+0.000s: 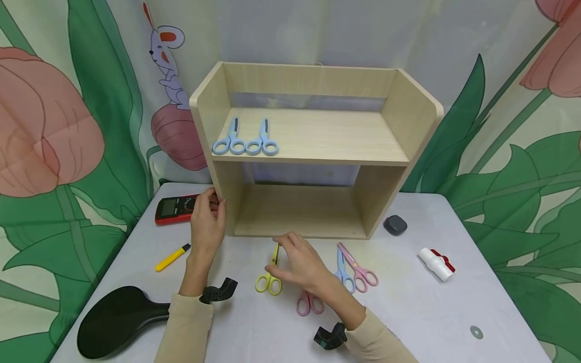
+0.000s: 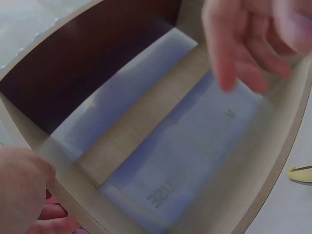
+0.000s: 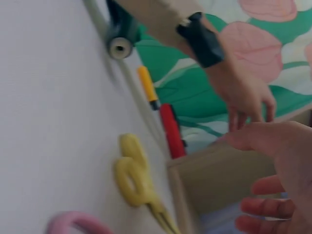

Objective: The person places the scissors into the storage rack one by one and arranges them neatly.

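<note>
My left hand (image 1: 206, 222) is at the outer left side of the wooden shelf (image 1: 313, 136), fingers loosely bent, over one end of a red-and-black multimeter (image 1: 183, 205). Whether it touches the side panel is not clear. The left wrist view looks into the shelf, with that hand (image 2: 22, 187) at the panel's edge. Spread over the tips of the yellow scissors (image 1: 274, 275), my right hand (image 1: 301, 262) holds nothing. In the right wrist view its fingers (image 3: 265, 207) are apart and the scissors (image 3: 134, 178) lie beside it.
Two pairs of light-blue scissors (image 1: 263, 138) lie on the upper board. Right of my right hand are blue scissors (image 1: 343, 275) and pink scissors (image 1: 360, 275), with another pink pair (image 1: 309, 304) nearer. A yellow-handled tool (image 1: 170, 259), black ladle-like utensil (image 1: 115, 320) and white-and-red object (image 1: 437, 263) lie around.
</note>
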Tool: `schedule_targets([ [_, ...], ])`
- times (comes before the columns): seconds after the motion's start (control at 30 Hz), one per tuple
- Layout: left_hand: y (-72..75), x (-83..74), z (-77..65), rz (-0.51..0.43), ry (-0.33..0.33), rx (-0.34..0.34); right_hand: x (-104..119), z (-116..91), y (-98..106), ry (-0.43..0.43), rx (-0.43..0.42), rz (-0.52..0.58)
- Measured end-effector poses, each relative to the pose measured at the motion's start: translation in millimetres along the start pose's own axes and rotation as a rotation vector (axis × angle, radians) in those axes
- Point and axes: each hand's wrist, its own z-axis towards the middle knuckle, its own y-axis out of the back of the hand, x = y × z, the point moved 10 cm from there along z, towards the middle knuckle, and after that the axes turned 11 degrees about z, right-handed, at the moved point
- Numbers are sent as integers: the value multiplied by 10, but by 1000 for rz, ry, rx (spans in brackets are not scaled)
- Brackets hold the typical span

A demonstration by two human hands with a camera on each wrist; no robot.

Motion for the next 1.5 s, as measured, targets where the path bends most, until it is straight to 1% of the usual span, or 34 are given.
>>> schedule_targets([
  [0.2,2,2,3,-4,1,-2,-72,-4,-272,-36,108,-113],
  [0.47,-2,0,9,-7,-5,-8,-166,-72,-559,-85,204,-200],
  [0.57,0,6,6,-7,1,-5,-173,-104,-646,-78,228,-221],
  [0.63,0,9,6,-5,5,-2,-155,-112,-673,-55,225,-236],
  [0.73,0,10,8,-6,7,0,-117,-109,-675,-21,207,-249],
  [0.83,0,8,10,-5,7,2,-107,-103,-666,-20,203,-238],
  [0.97,-1,6,8,-10,7,3,-119,-111,-627,-51,212,-220],
  [1.17,0,7,5,-14,11,7,-126,-115,-505,-95,195,-252],
  [1.5,11,-4,5,5,3,1,-195,-127,-416,-162,222,-212],
])
